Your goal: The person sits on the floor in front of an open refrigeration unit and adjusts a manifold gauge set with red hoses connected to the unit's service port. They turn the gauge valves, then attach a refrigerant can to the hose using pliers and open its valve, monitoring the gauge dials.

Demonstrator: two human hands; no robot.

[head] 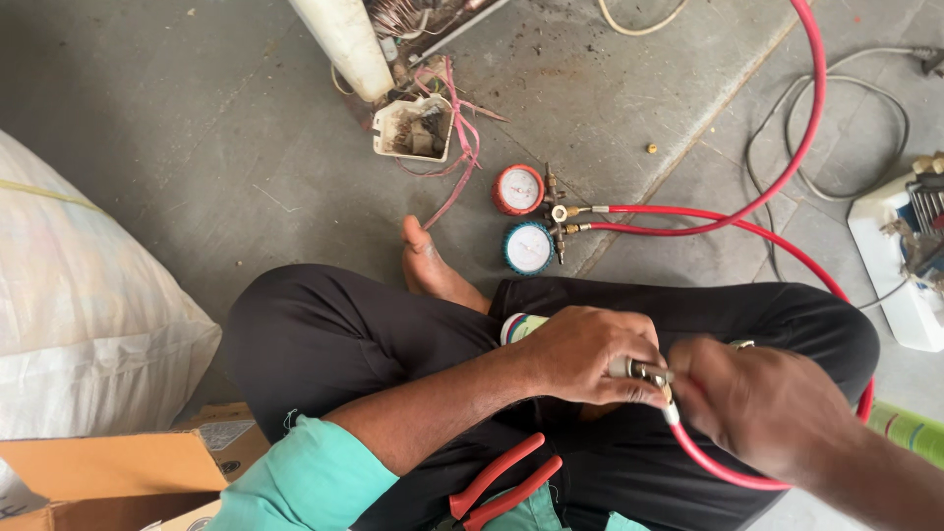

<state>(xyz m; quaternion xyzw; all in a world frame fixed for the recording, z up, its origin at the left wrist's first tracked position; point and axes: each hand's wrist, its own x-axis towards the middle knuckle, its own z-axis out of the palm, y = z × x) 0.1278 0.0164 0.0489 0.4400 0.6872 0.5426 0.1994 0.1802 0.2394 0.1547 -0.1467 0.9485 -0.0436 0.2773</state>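
Left hand [580,356] grips a can [519,326] (white label), right hand [752,398] pinching red hose [723,470].

Even soft daylight, faint shadows; right hand [762,403] motion-blurred.

the left hand [580,356] grips a small can [519,326] on the lap, and the right hand [757,403] pinches a metal fitting [644,372] at the end of a red hose [728,474]. the hose loops to two round gauges [524,218] on the concrete floor [197,147]. red pliers [501,487] lie on the lap, with a cardboard box [128,467] and a white sack [79,295] to the left.
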